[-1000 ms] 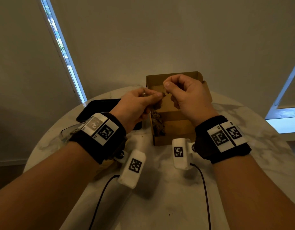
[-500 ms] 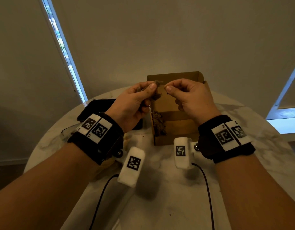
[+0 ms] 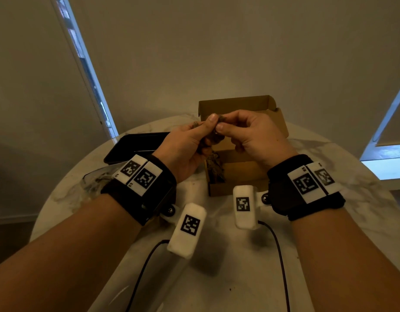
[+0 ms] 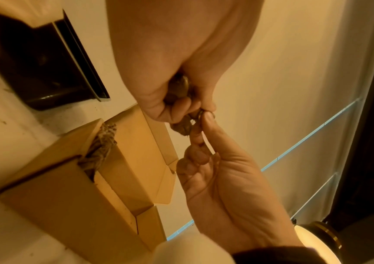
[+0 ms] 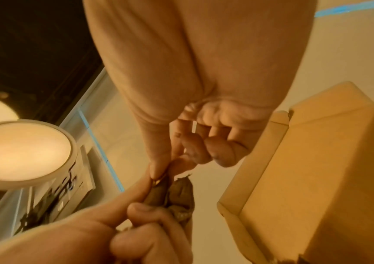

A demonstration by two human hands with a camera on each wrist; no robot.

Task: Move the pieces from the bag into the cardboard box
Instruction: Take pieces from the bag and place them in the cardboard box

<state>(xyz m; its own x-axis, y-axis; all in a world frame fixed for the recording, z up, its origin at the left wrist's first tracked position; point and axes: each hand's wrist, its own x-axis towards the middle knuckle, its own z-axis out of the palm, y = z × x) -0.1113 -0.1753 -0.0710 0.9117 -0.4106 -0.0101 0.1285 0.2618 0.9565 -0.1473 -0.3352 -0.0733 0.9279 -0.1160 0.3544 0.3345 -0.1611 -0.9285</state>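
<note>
Both hands are raised above the open cardboard box (image 3: 238, 190), their fingertips meeting. My left hand (image 3: 205, 125) grips a small clump of brown, dry-looking pieces (image 4: 179, 88) in its curled fingers. My right hand (image 3: 220, 123) pinches one brown piece (image 5: 179, 192) at the left fingertips between thumb and forefinger. More brown pieces (image 3: 214, 171) stand against the box's left inner wall, also seen in the left wrist view (image 4: 102, 142). The clear plastic bag (image 3: 95, 180) lies on the table behind my left wrist, mostly hidden.
A black tray (image 3: 136, 145) lies on the round marble table (image 3: 228, 278), left of the box. The box lid (image 3: 235, 104) stands upright at the back. Two cables run toward the table's front edge. A round lamp (image 5: 23, 151) glows in the right wrist view.
The hands, slightly apart half a second ago, have come together. The right thumb and forefinger now pinch the piece at the left fingertips.
</note>
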